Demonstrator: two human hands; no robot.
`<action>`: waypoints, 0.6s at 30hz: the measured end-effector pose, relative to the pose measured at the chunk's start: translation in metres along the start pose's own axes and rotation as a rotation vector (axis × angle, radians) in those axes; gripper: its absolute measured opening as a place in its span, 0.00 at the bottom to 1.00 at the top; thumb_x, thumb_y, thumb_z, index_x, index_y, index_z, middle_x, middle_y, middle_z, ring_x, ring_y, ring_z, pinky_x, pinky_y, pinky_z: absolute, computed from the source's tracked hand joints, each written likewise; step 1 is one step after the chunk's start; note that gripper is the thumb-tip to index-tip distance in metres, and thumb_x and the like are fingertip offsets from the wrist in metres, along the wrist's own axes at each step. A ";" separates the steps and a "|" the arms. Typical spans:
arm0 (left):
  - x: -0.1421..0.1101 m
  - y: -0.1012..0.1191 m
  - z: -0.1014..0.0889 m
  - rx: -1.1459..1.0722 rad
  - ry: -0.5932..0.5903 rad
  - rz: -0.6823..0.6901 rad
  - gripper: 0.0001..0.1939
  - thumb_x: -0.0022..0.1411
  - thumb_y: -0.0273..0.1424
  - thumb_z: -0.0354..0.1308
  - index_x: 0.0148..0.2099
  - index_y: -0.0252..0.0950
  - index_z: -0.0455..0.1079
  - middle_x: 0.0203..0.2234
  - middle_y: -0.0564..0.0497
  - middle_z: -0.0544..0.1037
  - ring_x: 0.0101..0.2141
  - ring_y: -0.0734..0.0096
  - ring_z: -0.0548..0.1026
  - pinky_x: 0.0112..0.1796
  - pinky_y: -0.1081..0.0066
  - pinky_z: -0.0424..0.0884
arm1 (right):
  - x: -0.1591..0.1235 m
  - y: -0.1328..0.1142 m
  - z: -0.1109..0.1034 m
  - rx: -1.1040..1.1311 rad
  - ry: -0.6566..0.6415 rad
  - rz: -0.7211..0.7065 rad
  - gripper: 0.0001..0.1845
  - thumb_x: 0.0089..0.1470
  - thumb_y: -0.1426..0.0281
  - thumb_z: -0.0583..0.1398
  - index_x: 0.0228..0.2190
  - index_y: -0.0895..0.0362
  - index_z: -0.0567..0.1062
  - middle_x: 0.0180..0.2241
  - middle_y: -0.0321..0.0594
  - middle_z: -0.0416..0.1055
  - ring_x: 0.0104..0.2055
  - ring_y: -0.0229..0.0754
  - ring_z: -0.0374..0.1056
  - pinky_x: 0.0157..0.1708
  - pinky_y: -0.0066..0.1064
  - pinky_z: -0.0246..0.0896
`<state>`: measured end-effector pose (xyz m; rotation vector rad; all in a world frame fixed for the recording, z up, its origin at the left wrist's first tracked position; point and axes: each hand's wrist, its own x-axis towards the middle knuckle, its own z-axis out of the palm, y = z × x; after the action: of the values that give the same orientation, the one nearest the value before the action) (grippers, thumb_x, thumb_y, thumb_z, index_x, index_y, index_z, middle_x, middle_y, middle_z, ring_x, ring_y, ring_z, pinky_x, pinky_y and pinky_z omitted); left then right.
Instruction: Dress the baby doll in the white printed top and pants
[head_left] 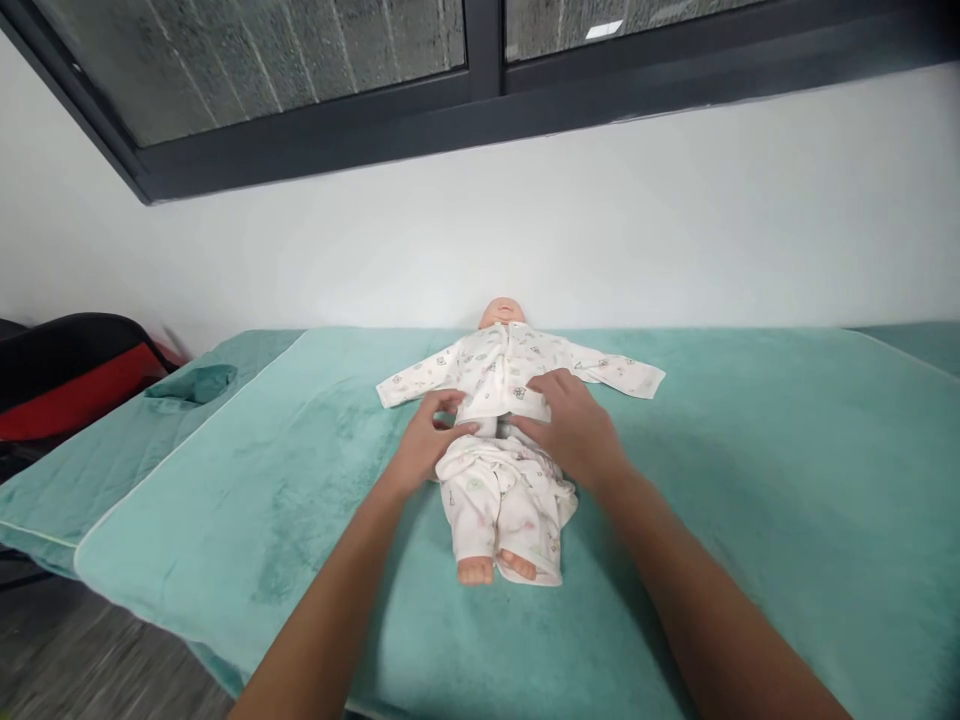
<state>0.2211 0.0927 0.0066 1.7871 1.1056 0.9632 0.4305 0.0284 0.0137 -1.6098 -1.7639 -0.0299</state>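
Observation:
A baby doll [501, 310] lies on its back, head toward the wall and feet toward me. It wears a white patterned shirt [499, 360] with both sleeves spread out sideways. Matching trousers [525, 495] cover its legs and are bunched below the shirt hem, with the bare toes showing at the cuffs. My left hand [431, 440] is at the doll's left-side waist in the picture, thumb and fingers apart beside the hem. Across the body, my right hand [574, 425] rests at the shirt's lower edge, its thumb and fingers also apart.
A green plush cover [735, 480] spreads over the bed under the doll. At the far left stands a black and red item [82, 375], near a fold [193, 384] in the cover. A white wall [660, 220] and a dark-framed window [315, 140] are behind the bed.

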 end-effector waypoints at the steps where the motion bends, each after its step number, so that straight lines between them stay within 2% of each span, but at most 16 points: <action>1: 0.004 0.005 0.002 0.089 -0.033 0.054 0.25 0.48 0.36 0.68 0.50 0.41 0.70 0.46 0.49 0.70 0.45 0.64 0.70 0.46 0.66 0.66 | 0.000 0.000 0.003 -0.077 -0.022 -0.013 0.14 0.55 0.62 0.61 0.42 0.55 0.69 0.44 0.46 0.68 0.46 0.50 0.63 0.38 0.35 0.57; 4: 0.015 0.020 0.016 0.447 -0.076 0.171 0.27 0.46 0.33 0.69 0.49 0.39 0.68 0.47 0.46 0.68 0.50 0.56 0.66 0.51 0.60 0.63 | -0.001 -0.002 0.010 -0.231 -0.065 -0.035 0.10 0.59 0.62 0.58 0.40 0.54 0.69 0.42 0.46 0.68 0.44 0.50 0.62 0.35 0.35 0.54; 7: 0.022 0.034 0.034 0.796 -0.035 0.207 0.15 0.53 0.33 0.63 0.44 0.37 0.68 0.42 0.43 0.68 0.46 0.53 0.66 0.45 0.59 0.65 | -0.001 -0.004 0.013 -0.313 -0.077 -0.045 0.08 0.64 0.67 0.52 0.35 0.54 0.69 0.38 0.46 0.69 0.40 0.48 0.62 0.33 0.35 0.51; 10: 0.023 0.042 0.044 0.960 -0.004 0.224 0.06 0.62 0.32 0.54 0.41 0.37 0.67 0.39 0.42 0.69 0.41 0.54 0.69 0.39 0.62 0.64 | -0.001 -0.004 0.011 -0.296 -0.076 -0.016 0.10 0.64 0.70 0.48 0.32 0.55 0.67 0.34 0.45 0.69 0.36 0.46 0.63 0.32 0.34 0.49; 12: 0.022 0.043 0.044 0.937 0.028 0.226 0.06 0.65 0.32 0.50 0.38 0.37 0.66 0.36 0.43 0.70 0.38 0.57 0.70 0.37 0.63 0.63 | 0.001 -0.004 0.010 -0.210 -0.066 0.026 0.10 0.64 0.70 0.48 0.32 0.55 0.66 0.32 0.43 0.69 0.33 0.44 0.64 0.30 0.33 0.48; 14: 0.021 0.040 0.040 0.800 0.102 0.198 0.09 0.66 0.34 0.48 0.35 0.38 0.65 0.31 0.46 0.70 0.34 0.60 0.69 0.36 0.65 0.63 | 0.004 -0.002 0.006 -0.052 -0.038 0.125 0.08 0.62 0.68 0.49 0.33 0.54 0.65 0.29 0.40 0.69 0.31 0.43 0.65 0.30 0.32 0.50; 16: 0.020 0.032 0.032 0.553 0.242 0.135 0.12 0.66 0.39 0.49 0.33 0.38 0.63 0.27 0.50 0.69 0.31 0.64 0.68 0.36 0.66 0.63 | 0.008 0.004 -0.001 0.187 0.006 0.279 0.06 0.60 0.66 0.51 0.35 0.54 0.65 0.27 0.36 0.69 0.28 0.41 0.67 0.29 0.30 0.54; 18: 0.021 0.019 0.021 0.224 0.396 0.024 0.14 0.65 0.43 0.49 0.32 0.38 0.63 0.26 0.52 0.69 0.30 0.68 0.67 0.35 0.68 0.64 | 0.012 0.019 -0.015 0.421 0.071 0.441 0.08 0.56 0.65 0.52 0.39 0.53 0.64 0.29 0.35 0.71 0.27 0.40 0.69 0.29 0.29 0.58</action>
<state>0.2527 0.1012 0.0197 1.8343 1.4883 1.2877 0.4549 0.0352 0.0220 -1.6159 -1.2252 0.4559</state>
